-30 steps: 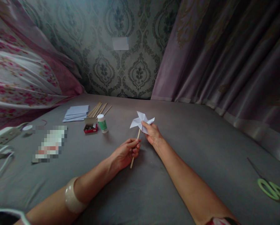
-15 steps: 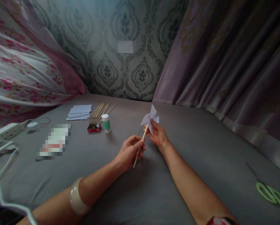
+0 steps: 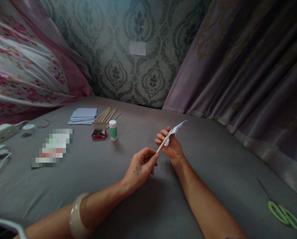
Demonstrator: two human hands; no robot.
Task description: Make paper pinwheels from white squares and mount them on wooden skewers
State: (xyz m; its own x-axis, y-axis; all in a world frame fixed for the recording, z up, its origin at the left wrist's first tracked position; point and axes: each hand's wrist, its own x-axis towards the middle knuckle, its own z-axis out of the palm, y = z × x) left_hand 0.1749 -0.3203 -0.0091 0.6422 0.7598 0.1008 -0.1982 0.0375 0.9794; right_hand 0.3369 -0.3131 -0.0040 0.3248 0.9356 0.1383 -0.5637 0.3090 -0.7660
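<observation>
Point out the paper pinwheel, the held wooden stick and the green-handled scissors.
Paper pinwheel (image 3: 177, 128), head view: folded blade.
Wooden stick (image 3: 164, 142), head view: exposed shaft.
Green-handled scissors (image 3: 282, 210), head view: handle.

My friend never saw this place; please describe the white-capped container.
On the grey surface, look beyond the left hand, toward the patterned wall. Just right of the open red box stands the white-capped container: unlike that box, an upright cylinder with a green label.
</observation>
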